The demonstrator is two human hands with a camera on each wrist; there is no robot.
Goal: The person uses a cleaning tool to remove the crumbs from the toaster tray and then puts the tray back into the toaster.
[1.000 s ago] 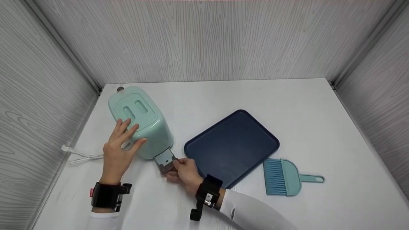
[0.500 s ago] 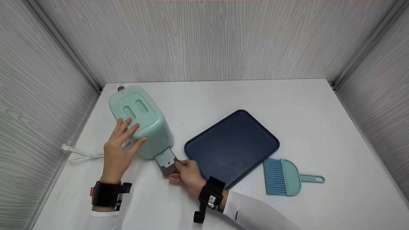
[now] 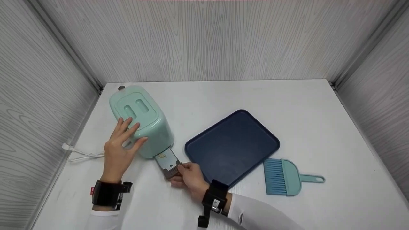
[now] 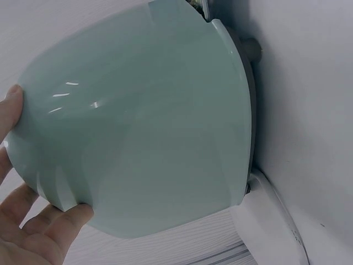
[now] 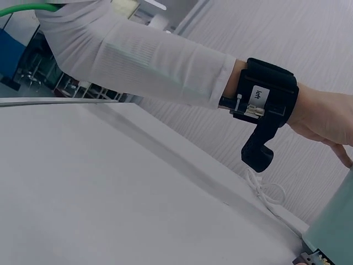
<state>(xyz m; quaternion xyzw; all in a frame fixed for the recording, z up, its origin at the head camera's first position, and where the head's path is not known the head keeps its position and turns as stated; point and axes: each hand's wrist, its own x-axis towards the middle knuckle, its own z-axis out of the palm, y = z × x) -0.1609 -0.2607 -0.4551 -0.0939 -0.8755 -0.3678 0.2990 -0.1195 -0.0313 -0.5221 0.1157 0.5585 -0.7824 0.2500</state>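
Observation:
A mint-green toaster (image 3: 137,108) stands at the left of the white table. My left hand (image 3: 118,153) holds its near upper corner, fingers over the top and thumb on the end. The left wrist view shows those fingertips (image 4: 77,221) against the smooth green end of the toaster. With its thumb and fingers, my right hand (image 3: 191,179) pinches the dark front of a crumb tray (image 3: 166,160), which sticks out low from the toaster's end. Small yellowish bits lie on it near the opening. The rest of the tray is hidden inside.
Right of the hands lies a navy serving tray (image 3: 236,143). A teal brush in a matching dustpan (image 3: 290,177) rests by its lower right corner. The white power cord (image 3: 84,156) lies left of the toaster. Wood-grain panels (image 3: 204,41) enclose the table.
The right hand has drawn the crumb tray farther out, down and to the right, so more of it and the yellowish bits show. The left hand has hardly moved.

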